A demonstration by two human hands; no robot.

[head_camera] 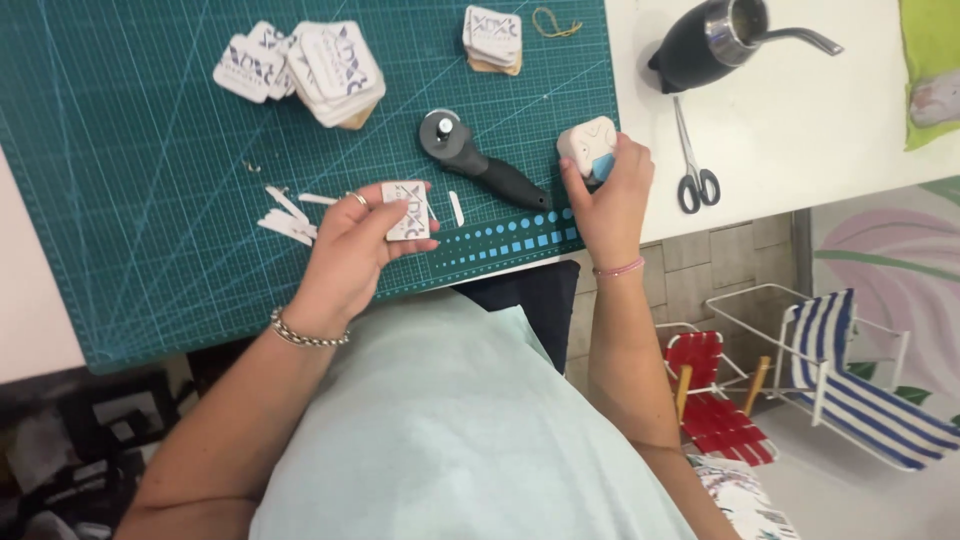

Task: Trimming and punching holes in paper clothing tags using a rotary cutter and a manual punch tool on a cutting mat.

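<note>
A: Head view, left side?
B: Left hand (350, 245) pinches 1 small printed card (407, 210) in a closed grip, over the green cutting mat (130, 200).
A: Right side?
B: Right hand (612, 195), grip clamped on a white corner punch (587, 148), at 3 o'clock of the rotary cutter (480, 160). Card stacks (335, 70) lie at 12 o'clock; scissors (692, 165) rest on the bench (800, 110).

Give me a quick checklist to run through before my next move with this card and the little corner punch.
1. Left hand grips printed card: ok.
2. Right hand holds white and blue corner punch: ok.
3. Card inside the punch: not ok, they are apart.
4. Rotary cutter away from both hands: ok, though near the right one.
5. Cutter blade covered: cannot tell.
6. Paper trimmings cleared off the cutting mat: not ok.
</note>
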